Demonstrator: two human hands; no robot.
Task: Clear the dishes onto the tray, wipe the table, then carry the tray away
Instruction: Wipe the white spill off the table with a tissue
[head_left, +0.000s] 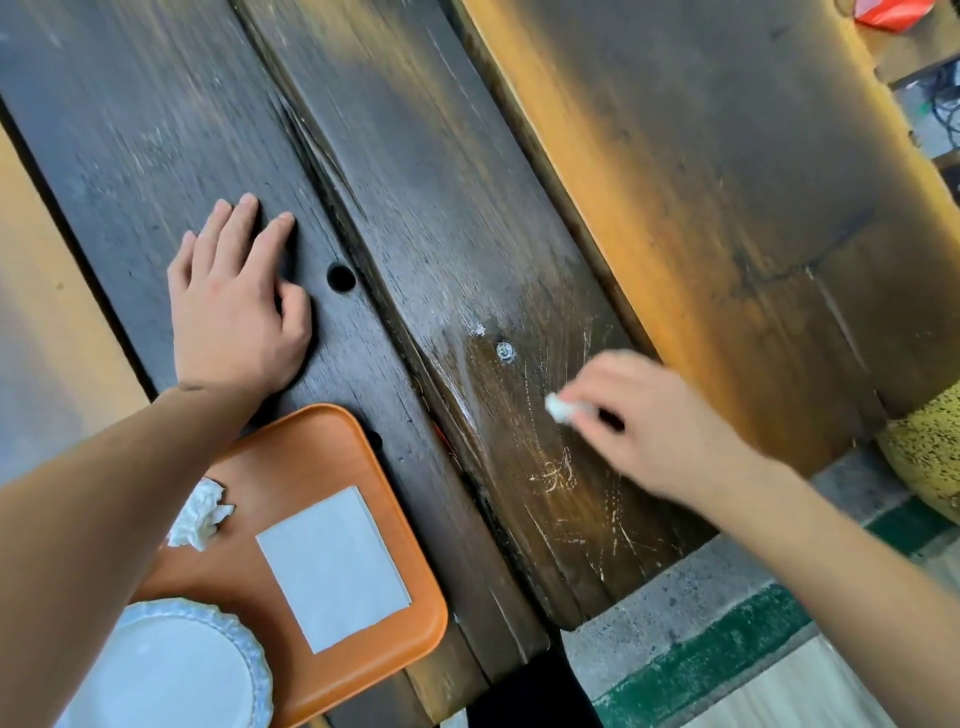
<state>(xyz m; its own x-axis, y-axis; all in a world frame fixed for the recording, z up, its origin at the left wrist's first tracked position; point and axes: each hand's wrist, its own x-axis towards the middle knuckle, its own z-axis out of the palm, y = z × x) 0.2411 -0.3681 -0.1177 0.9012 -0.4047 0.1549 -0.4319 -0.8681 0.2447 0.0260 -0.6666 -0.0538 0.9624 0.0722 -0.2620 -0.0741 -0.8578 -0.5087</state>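
Observation:
An orange tray (410, 618) lies on the dark wooden table (457, 218) at the lower left. On the tray sit a white plate (171, 670) with a scalloped rim, a flat white paper sheet (332, 566) and a crumpled napkin (200, 514). My left hand (236, 306) rests flat on the table, fingers spread, just beyond the tray. My right hand (649, 426) is blurred and pinches a small white tissue wad (560, 408) against the scratched, damp-looking plank.
A round hole (341, 278) and a screw head (504, 351) mark the table boards. A yellow speckled object (930, 457) stands at the right edge beside the table. Grey floor with green stripes (717, 649) shows below right. A red item (891, 13) sits top right.

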